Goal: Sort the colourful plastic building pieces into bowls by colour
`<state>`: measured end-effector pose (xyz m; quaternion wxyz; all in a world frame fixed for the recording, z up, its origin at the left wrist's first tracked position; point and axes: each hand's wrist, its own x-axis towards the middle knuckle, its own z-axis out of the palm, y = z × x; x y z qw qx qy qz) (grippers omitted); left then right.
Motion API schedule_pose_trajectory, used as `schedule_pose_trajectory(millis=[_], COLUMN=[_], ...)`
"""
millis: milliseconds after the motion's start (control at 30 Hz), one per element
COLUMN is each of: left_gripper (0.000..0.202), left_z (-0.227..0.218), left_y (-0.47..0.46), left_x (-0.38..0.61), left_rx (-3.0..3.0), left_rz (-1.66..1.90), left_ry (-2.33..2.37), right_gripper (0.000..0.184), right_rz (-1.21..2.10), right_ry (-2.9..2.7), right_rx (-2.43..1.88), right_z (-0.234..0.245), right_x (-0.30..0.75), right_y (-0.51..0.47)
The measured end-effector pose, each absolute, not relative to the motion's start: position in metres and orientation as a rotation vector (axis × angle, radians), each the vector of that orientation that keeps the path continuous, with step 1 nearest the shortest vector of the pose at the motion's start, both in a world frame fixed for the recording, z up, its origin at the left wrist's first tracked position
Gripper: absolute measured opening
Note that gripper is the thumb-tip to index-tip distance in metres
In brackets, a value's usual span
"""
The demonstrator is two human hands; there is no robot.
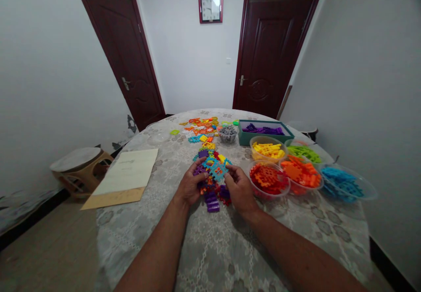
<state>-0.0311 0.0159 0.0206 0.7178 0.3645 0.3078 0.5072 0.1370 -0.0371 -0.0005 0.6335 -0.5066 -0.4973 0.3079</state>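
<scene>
Left hand [190,185] and right hand [241,190] both grip the held cluster [217,170], one at each side, blue square uppermost, presumably to steady it. Its boundary with pieces underneath: cannot tell. Right of the held cluster, clear bowls [259,192] group pieces by colour, likely for quick picking. Left of it, paper [128,169] lies flat, apparently for easy viewing.

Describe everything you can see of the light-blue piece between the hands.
The light-blue piece looks like plastic: flat, roughly square, with toothed edges and a window-like grid in the middle where orange shows. It is tilted, among other coloured pieces in front of the person. The right hand grips its right edge; the left hand is at its left, though whether it touches is hard to tell.
</scene>
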Motion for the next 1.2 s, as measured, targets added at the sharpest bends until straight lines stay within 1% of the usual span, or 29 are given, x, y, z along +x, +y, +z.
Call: schedule_pose_trajectory(millis=[133, 233, 300, 400, 467, 533, 700, 800, 867, 933, 1033, 1133, 1200], left_gripper=[0.078, 0.076, 0.075, 0.072, 0.072, 0.071, 0.068, 0.068, 0.069, 0.069, 0.07, 0.07, 0.069], left_z=[0.022, 0.021, 0.021, 0.022, 0.023, 0.023, 0.024, 0.025, 0.026, 0.026, 0.025, 0.026, 0.027], left_y=[0.018, 0.024, 0.029, 0.031, 0.031, 0.03, 0.028, 0.026, 0.025, 0.024, 0.023, 0.02, 0.015], left_x=[-0.033, -0.035, -0.036, -0.036, -0.036, -0.035, -0.032, -0.031, -0.031, -0.031, -0.031, -0.031, -0.031], left_rx=[0.818, 0.852, 0.856, 0.864, 0.874, 0.875, 0.87, 0.874, 0.875, 0.876, 0.893, 0.932, 0.948], left_rz=[1.108, 1.108, 1.09, 1.056, 1.047, 1.045, 1.024, 1.008, 0.998, 0.982, 0.942, 0.913, 0.897], left_ry=[0.719, 0.765, 0.794, 0.814, 0.812, 0.814, 0.825, 0.829, 0.828, 0.82, 0.811, 0.802, 0.781], right_gripper=[0.023, 0.021, 0.021, 0.022, 0.023, 0.027, 0.038, 0.036, 0.034, 0.033, 0.036, 0.038, 0.037], right_rz=[0.635, 0.367, 0.163, -0.086, -0.194, -0.258, -0.369, -0.357, -0.337, -0.335, -0.422, -0.522, -0.514], right_ry=[-1.237, -1.402, -1.416, -1.292, -1.157, -1.018, -0.75, -0.758, -0.789, -0.79, -0.796, -0.882, -0.932], right_rx=[-1.156, -1.123, -1.14, -1.244, -1.339, -1.457, -1.978, -2.227, -2.309, -2.337, -2.297, -2.118, -1.964], right_z=[0.026, 0.059, 0.081, 0.107, 0.116, 0.118, 0.104, 0.09, 0.083, 0.078, 0.075, 0.075, 0.077], right_x=[0.132, 0.142, 0.161, 0.21, 0.254, 0.303, 0.408, 0.44, 0.448, 0.449, 0.445, 0.429, 0.407], right_y=[-0.055, -0.064, -0.069, -0.081, -0.091, -0.101, -0.122, -0.128, -0.128, -0.127, -0.125, -0.125, -0.124])
